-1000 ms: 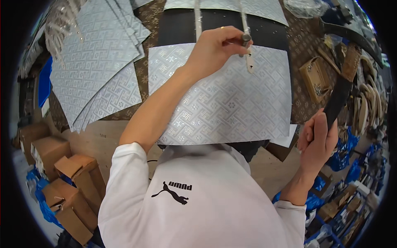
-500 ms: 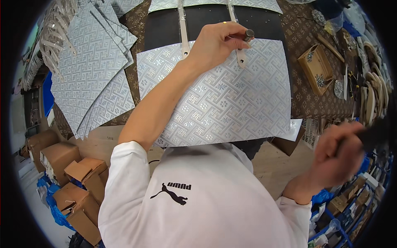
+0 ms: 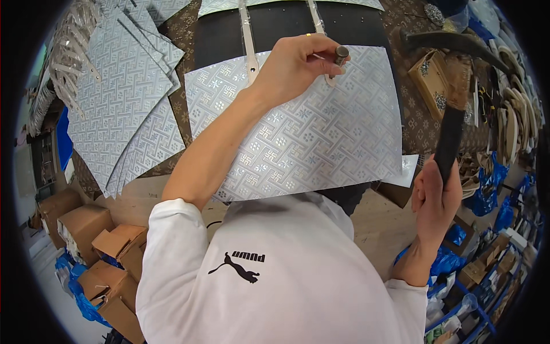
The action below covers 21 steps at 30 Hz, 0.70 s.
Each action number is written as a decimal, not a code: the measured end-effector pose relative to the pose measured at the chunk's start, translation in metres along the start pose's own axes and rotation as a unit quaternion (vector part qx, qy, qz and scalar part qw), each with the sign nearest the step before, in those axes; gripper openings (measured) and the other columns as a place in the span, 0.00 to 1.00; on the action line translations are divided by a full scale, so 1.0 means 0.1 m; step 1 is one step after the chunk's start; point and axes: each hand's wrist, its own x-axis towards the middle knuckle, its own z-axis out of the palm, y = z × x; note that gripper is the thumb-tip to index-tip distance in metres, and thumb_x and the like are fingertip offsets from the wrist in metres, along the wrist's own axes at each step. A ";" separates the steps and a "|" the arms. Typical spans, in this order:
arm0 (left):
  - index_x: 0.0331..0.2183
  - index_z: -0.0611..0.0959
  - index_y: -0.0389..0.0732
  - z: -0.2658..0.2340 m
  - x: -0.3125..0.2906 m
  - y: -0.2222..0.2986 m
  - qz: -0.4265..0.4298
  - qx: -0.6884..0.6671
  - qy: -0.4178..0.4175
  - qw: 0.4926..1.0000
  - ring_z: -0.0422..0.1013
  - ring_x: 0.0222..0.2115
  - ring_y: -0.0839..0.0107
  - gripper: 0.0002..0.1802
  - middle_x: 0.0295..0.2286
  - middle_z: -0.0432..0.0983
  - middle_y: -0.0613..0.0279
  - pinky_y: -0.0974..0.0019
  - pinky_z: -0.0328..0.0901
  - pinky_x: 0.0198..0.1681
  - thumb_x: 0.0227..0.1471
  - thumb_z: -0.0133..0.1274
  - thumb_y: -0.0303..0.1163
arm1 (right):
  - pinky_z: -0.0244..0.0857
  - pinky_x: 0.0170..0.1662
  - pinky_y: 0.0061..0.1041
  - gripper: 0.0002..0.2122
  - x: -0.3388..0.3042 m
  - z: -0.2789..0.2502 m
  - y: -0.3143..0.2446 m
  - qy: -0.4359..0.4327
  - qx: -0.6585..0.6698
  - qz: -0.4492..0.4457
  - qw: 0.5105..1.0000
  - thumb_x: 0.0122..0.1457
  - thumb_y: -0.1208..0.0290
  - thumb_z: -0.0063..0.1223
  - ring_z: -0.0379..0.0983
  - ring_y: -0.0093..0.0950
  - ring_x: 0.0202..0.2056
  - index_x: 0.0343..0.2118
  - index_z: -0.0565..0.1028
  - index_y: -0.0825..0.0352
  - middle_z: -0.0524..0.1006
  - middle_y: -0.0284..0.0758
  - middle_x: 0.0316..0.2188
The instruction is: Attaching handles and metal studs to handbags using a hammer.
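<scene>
My left hand [image 3: 295, 69] pinches a short metal rivet setter [image 3: 342, 53] upright over the end of a cream strap [image 3: 330, 81]. That strap end lies on a silver-white patterned sheet [image 3: 321, 137]. A second cream strap [image 3: 252, 67], with a dark metal rivet near its end, rests on the sheet beside my left wrist. On the right, my right hand [image 3: 436, 198] is wrapped round the dark handle of a hammer [image 3: 452, 135], raised with its metal head at the top. The setter's lower tip is hidden by my fingers.
Several loose patterned sheets [image 3: 123, 86] are stacked at the left, beside a bundle of cream straps [image 3: 71, 51]. A black board [image 3: 281, 28] lies beyond the sheet. A cardboard tray [image 3: 427, 83] of small metal parts sits at the right. Cardboard boxes [image 3: 86, 223] stand lower left.
My right hand has swung the hammer upward and inward, bringing its head into full view. My left hand still holds the setter over the strap end.
</scene>
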 end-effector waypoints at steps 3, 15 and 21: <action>0.39 0.85 0.34 0.06 -0.02 -0.09 0.011 -0.015 0.019 1.000 0.79 0.32 0.70 0.11 0.32 0.82 0.57 0.71 0.72 0.38 0.51 0.62 0.22 | 0.45 0.15 0.13 0.07 -0.04 -0.02 0.05 0.004 -0.030 0.008 1.000 0.69 0.69 0.46 0.54 0.10 0.13 0.38 0.70 0.66 0.64 0.24 0.17; 0.42 0.82 0.34 0.03 -0.02 -0.04 0.017 0.011 -0.018 1.000 0.78 0.35 0.75 0.12 0.32 0.79 0.63 0.74 0.72 0.38 0.53 0.58 0.17 | 0.48 0.16 0.14 0.05 0.16 0.18 0.14 -0.093 -0.233 -0.079 0.965 0.67 0.72 0.47 0.56 0.11 0.13 0.33 0.70 0.66 0.67 0.26 0.15; 0.48 0.76 0.35 -0.41 -0.22 0.16 -0.079 -0.074 0.064 0.992 0.76 0.32 0.71 0.22 0.30 0.75 0.61 0.69 0.69 0.37 0.52 0.62 0.27 | 0.47 0.14 0.16 0.09 0.08 0.09 0.10 0.045 0.032 0.019 0.998 0.69 0.66 0.46 0.54 0.12 0.12 0.34 0.70 0.64 0.64 0.25 0.15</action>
